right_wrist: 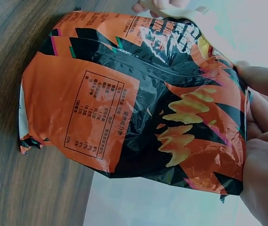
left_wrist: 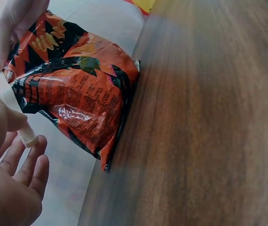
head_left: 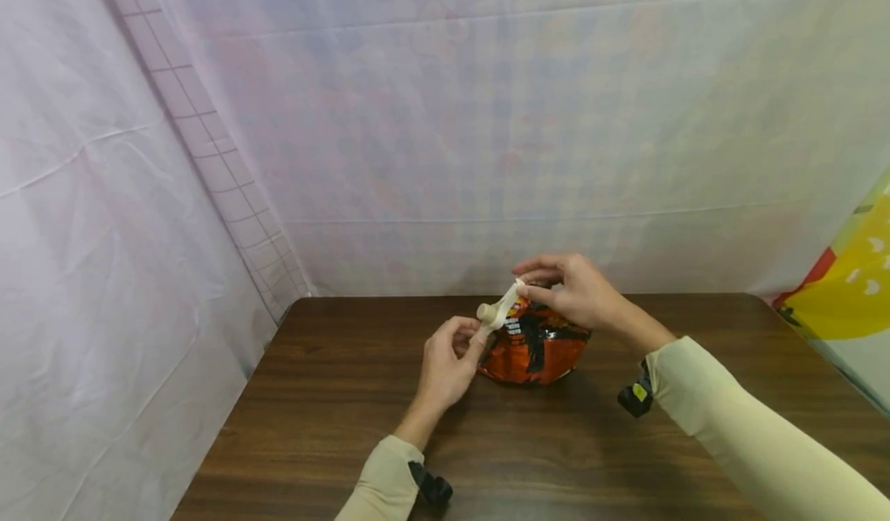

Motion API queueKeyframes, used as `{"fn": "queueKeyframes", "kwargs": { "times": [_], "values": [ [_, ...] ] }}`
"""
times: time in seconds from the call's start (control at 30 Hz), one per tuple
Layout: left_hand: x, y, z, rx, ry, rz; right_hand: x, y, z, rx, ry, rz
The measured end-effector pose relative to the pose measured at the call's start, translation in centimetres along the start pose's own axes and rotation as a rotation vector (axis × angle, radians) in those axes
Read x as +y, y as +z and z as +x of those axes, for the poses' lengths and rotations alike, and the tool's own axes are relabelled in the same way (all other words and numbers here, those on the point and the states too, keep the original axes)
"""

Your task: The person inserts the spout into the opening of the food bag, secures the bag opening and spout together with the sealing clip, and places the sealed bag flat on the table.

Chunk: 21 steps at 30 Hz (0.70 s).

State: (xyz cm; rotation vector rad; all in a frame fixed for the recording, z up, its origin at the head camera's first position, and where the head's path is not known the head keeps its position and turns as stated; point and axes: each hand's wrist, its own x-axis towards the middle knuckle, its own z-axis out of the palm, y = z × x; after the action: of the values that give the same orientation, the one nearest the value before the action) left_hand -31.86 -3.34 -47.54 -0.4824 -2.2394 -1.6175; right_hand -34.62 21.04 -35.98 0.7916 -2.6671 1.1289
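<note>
An orange-and-black snack bag (head_left: 535, 355) stands upright on the table, its printed back turned to the right wrist camera. Along its top edge lies a long off-white bag clip (head_left: 505, 304) with a round knob-like piece near one end. My left hand (head_left: 448, 359) pinches the knob end of this clip between thumb and fingers. At the bag's other top corner is my right hand (head_left: 580, 289); its thumb presses the clip's far end, and its fingers reach behind the bag. Whether the clip is fastened along the whole edge cannot be seen.
The brown wooden table (head_left: 334, 428) stretches out around the bag. Behind it hangs a pale checked curtain (head_left: 487, 134), with a white sheet (head_left: 104, 235) on the left. A yellow-and-red cloth (head_left: 848, 281) hangs at the right edge.
</note>
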Motion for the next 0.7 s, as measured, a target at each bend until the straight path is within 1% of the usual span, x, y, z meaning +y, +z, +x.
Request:
{"fn": "queueKeyframes", "kwargs": {
  "times": [0.17, 0.3, 0.53, 0.7],
  "values": [
    [0.1, 0.2, 0.0, -0.038, -0.028, -0.009, -0.1, 0.0, 0.0, 0.010, -0.004, -0.012],
    [0.3, 0.5, 0.0, -0.068, -0.040, 0.009, -0.1, 0.0, 0.0, 0.016, -0.004, -0.014],
    [0.6, 1.1, 0.1, -0.028, -0.034, 0.082, -0.3, -0.2, 0.1, 0.024, -0.021, -0.052],
    [0.4, 1.3, 0.1, -0.001, -0.010, 0.137, -0.4, -0.4, 0.1, 0.025, -0.053, -0.104]
  ]
}}
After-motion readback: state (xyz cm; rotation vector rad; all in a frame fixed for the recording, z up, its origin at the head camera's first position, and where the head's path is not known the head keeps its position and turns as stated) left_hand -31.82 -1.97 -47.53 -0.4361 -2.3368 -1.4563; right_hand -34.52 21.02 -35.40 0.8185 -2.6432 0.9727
